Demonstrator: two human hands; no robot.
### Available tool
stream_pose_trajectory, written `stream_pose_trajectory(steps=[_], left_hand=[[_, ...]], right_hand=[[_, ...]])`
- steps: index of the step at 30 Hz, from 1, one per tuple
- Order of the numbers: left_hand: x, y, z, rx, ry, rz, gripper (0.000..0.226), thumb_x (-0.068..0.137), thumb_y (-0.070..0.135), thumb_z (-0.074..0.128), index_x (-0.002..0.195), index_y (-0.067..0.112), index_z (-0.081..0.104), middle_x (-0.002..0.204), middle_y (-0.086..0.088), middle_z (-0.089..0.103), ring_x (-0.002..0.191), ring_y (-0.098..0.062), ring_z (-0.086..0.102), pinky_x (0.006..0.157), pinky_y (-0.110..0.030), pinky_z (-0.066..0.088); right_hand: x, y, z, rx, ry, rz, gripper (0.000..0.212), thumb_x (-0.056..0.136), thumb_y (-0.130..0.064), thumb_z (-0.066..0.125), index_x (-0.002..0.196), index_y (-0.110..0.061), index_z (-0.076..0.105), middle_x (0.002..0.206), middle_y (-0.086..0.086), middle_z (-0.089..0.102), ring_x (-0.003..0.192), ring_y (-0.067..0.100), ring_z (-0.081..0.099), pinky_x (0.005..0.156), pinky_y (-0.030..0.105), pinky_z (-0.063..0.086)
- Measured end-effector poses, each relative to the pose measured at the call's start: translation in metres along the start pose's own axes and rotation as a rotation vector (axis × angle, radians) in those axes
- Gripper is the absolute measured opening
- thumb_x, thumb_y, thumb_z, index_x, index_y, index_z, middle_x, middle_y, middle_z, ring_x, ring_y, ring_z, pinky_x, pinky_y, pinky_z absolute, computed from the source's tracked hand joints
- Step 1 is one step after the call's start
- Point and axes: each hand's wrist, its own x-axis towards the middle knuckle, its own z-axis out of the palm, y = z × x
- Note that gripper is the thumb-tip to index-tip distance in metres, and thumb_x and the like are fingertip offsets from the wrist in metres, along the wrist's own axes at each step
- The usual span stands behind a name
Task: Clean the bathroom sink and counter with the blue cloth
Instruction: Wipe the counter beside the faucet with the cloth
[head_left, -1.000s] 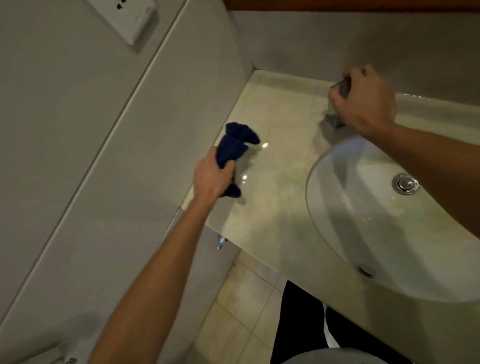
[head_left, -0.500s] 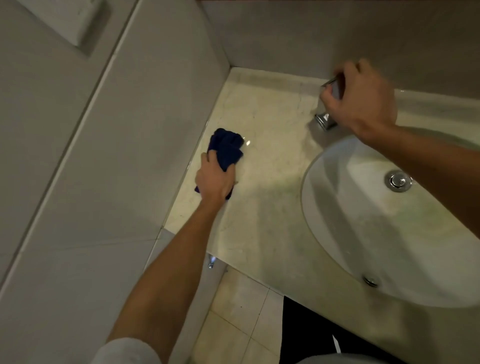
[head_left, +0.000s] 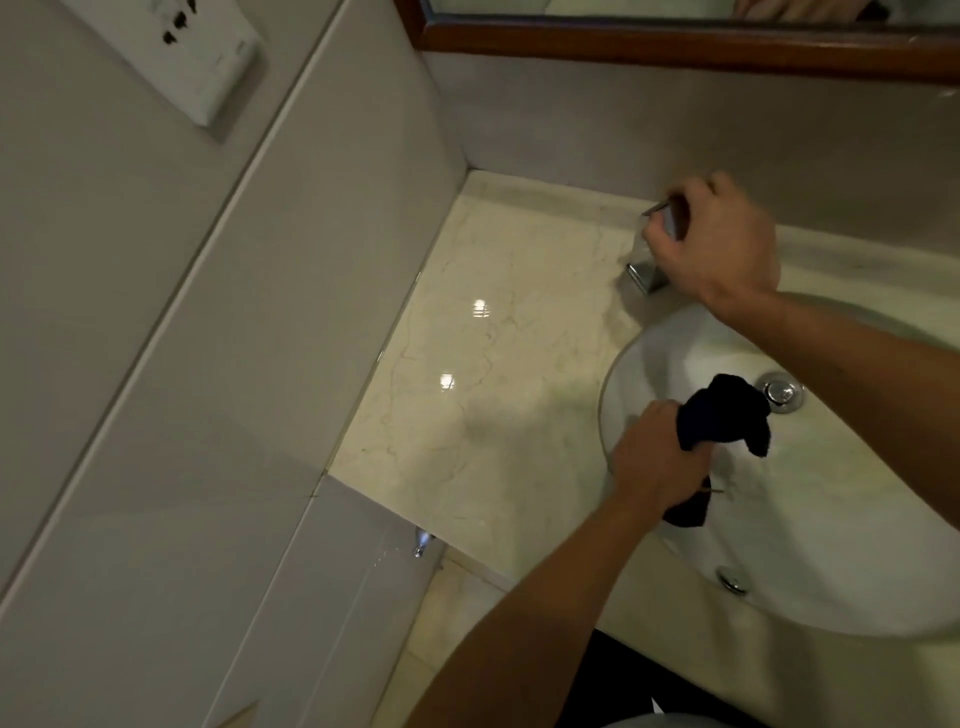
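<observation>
1. Blue cloth (head_left: 722, 418): it is bunched in the left hand (head_left: 657, 457), over the left side of the sink (head_left: 857, 571) basin, just beside the drain plug (head_left: 779, 393); one dark tail sticks out above the fist and another below it; whether the cloth touches the porcelain cannot be told.
2. Left hand: the fingers are curled tight round the middle of the cloth, a full fist grip with no slack showing.
3. Right hand (head_left: 722, 249): it is at the back edge of the counter (head_left: 493, 364), fingers curled over the chrome faucet (head_left: 647, 275); they appear to grip its handle, though the hand hides most of the fitting, and no water can be seen running.
4. Step in hand, as I judge it: wetting or rinsing the cloth under the spout, then wiping the bowl; the counter's left part already gleams with two light spots, but that does not prove it clean.
5. To do it well: open the tap gently, so water does not splash over the rim onto the counter; hold the cloth under the spout, not beside the drain; loosen the fist so the folds take water, then wring over the basin; spread the cloth flat under the palm before wiping, since a tight wad cleans only a narrow strip; work from the rim down toward the drain, and finish round the faucet base and the overflow hole (head_left: 731, 579) near the front edge.
</observation>
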Motion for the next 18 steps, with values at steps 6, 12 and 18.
stream_pose_trajectory(steps=[6, 12, 18], left_hand=[[0.018, -0.014, -0.104, -0.251, 0.093, -0.101, 0.012, 0.087, 0.017, 0.065, 0.093, 0.007, 0.065, 0.08, -0.003, 0.064, 0.071, -0.014, 0.056, 0.062, -0.024, 0.046], [0.102, -0.018, -0.248, -0.031, 0.377, -0.021, 0.012, 0.088, 0.022, 0.062, 0.099, 0.017, 0.066, 0.082, 0.002, 0.068, 0.074, -0.014, 0.062, 0.061, -0.023, 0.048], [0.211, -0.03, -0.284, 0.436, 0.333, 0.277, 0.035, 0.095, 0.028, 0.059, 0.122, 0.006, 0.06, 0.114, -0.015, 0.064, 0.098, -0.027, 0.063, 0.075, -0.041, 0.05]], right_hand=[[0.0, 0.0, -0.004, -0.002, -0.031, -0.012, 0.045, 0.098, -0.045, 0.05, 0.125, -0.011, 0.062, 0.114, 0.016, 0.06, 0.097, 0.037, 0.061, 0.075, 0.035, 0.043], [0.001, -0.001, -0.006, 0.024, -0.043, 0.001, 0.043, 0.096, -0.043, 0.052, 0.126, -0.013, 0.062, 0.116, 0.014, 0.06, 0.1, 0.034, 0.061, 0.079, 0.039, 0.049], [0.004, 0.003, 0.0, 0.025, -0.062, 0.008, 0.042, 0.098, -0.042, 0.053, 0.129, -0.016, 0.059, 0.116, 0.009, 0.058, 0.1, 0.028, 0.06, 0.08, 0.038, 0.049]])
